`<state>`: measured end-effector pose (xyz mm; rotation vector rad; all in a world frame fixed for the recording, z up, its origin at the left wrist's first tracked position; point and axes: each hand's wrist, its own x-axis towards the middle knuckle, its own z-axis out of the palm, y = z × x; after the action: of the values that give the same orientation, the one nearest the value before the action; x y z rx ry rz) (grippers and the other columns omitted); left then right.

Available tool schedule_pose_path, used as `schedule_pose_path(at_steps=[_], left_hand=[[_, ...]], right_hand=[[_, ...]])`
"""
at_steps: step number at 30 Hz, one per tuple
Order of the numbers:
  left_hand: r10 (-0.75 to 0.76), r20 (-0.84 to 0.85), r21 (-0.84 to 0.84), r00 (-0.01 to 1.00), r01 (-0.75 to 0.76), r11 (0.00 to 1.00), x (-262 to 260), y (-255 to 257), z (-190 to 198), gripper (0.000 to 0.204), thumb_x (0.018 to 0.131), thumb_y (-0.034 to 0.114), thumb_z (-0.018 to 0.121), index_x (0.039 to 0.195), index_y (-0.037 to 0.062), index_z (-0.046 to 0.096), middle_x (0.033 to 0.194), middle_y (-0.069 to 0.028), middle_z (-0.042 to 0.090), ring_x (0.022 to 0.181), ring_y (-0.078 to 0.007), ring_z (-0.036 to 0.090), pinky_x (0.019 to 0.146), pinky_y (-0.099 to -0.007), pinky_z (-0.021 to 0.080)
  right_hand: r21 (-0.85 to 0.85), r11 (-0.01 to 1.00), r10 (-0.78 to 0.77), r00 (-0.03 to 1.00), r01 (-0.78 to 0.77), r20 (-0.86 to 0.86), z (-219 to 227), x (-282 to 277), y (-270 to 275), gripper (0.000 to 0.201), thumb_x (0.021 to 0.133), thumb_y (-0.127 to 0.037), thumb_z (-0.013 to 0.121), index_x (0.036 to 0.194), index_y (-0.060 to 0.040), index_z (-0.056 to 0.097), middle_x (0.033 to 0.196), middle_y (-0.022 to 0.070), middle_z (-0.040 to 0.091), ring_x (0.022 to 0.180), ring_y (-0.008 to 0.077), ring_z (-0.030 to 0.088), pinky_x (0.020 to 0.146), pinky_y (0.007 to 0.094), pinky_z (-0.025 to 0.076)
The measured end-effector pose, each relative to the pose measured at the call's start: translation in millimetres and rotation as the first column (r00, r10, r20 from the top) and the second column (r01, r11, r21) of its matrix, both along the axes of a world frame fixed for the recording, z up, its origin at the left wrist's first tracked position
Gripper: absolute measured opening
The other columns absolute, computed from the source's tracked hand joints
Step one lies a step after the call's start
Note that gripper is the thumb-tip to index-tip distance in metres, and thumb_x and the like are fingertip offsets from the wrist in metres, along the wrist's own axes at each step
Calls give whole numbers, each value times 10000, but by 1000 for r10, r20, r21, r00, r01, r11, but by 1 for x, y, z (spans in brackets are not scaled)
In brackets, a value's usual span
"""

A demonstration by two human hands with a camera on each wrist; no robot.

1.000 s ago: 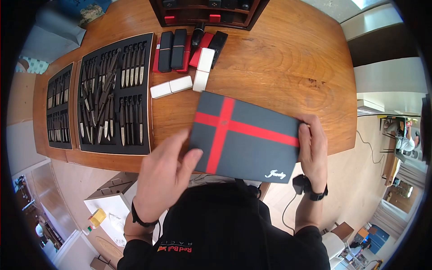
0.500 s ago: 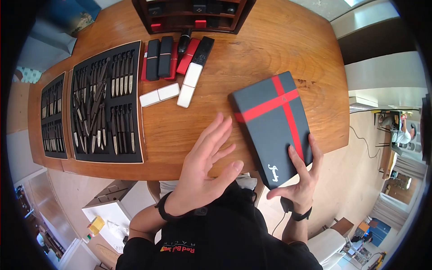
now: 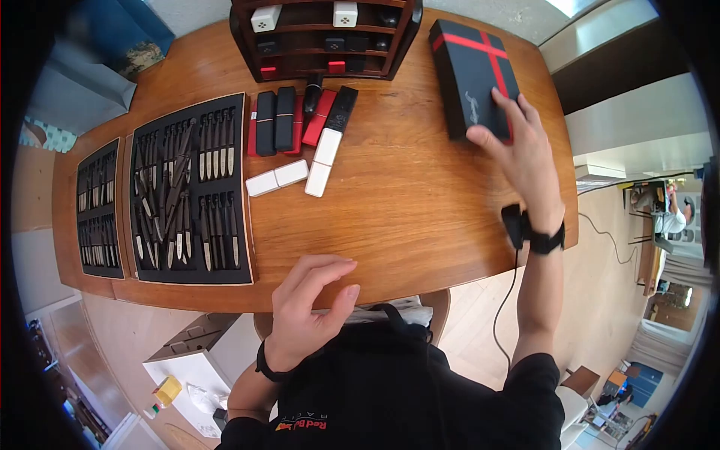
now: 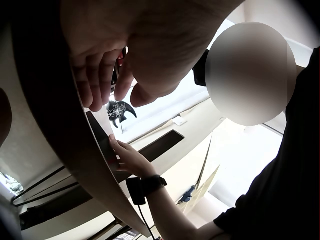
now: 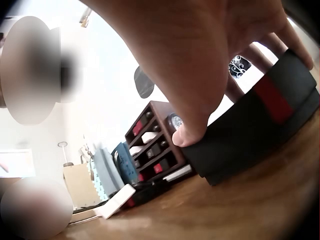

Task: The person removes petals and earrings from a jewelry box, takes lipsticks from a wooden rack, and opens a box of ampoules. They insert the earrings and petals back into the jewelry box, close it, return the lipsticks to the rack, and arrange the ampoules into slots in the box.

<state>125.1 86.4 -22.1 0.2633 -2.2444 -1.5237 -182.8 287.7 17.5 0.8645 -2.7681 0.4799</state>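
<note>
Head view: left hand (image 3: pixel 306 315) loose above near table edge (image 3: pixel 450 282), right hand (image 3: pixel 526 150) spread on box (image 3: pixel 476 79), bare wood (image 3: pixel 390 217) between.

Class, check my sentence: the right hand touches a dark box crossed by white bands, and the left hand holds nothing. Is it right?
Not quite: the bands are red, as the head view shows. The right hand does touch the dark box, and the left hand holds nothing.
</note>
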Motion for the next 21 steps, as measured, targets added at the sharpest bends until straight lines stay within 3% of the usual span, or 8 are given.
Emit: schedule_pose_path(at_steps=[5,9,11,12,14,15,17,21], left_hand=[[-24,21,41,999,24,999,-1,-4,5,237,905,-6,759,1139,-20,727,1103,-158,728,918,-201,700,825,-295,572],[31,4,-30,1000,-31,999,-7,-18,9,248,895,14,782,1138,-4,734,1102,-154,728,926,-233,711,820,-313,577],[69,3,-81,998,-68,994,-10,-24,13,262,888,27,801,1142,9,740,1107,-153,728,948,-263,730,832,-330,588],[105,9,-112,994,-103,988,-12,-26,17,271,886,32,802,1149,13,739,1116,-155,723,964,-274,727,845,-340,585],[143,15,-154,990,-139,978,-16,-30,24,280,884,36,804,1155,16,739,1126,-157,718,981,-286,723,858,-350,582],[162,37,-226,986,-150,963,-19,-31,27,330,881,52,810,1199,23,725,1189,-161,688,1032,-298,701,884,-365,573],[207,74,-367,976,-166,915,-24,-34,32,432,875,83,822,1287,36,698,1315,-169,627,1133,-322,658,936,-397,554],[234,112,-571,966,-131,810,-31,-41,38,518,856,85,816,1346,27,657,1384,-177,589,1252,-352,589,1049,-423,494]], right_hand=[[79,996,43,995,-50,88,11,-57,-14,873,870,-722,735,1442,-70,636,1414,302,606,1268,477,622,1055,501,521],[331,944,-19,998,-2,59,41,-62,-38,789,923,-659,727,1433,-64,626,1373,189,676,1278,449,628,1099,465,491],[-144,944,299,954,-296,-4,49,-78,-52,702,975,-593,705,1424,-59,630,1267,191,727,1266,391,654,1100,441,489],[-154,941,305,952,-301,-1,56,-83,-65,702,975,-593,705,1424,-59,630,1267,191,727,1266,391,654,1100,441,489],[-414,710,513,821,-570,-250,73,-83,-99,514,998,-436,739,1342,-58,691,1139,145,769,1080,294,732,950,385,558],[-422,705,513,821,-570,-252,81,-78,-113,514,998,-436,739,1342,-58,691,1139,145,769,1080,294,732,950,385,558],[-435,807,429,903,-400,-35,91,-69,-141,792,1039,-594,615,1542,0,469,1368,267,644,1260,363,635,1086,439,496],[-502,764,515,852,-405,97,86,-76,-171,779,1014,-561,681,1510,15,511,1347,253,658,1245,345,638,1090,450,498]])
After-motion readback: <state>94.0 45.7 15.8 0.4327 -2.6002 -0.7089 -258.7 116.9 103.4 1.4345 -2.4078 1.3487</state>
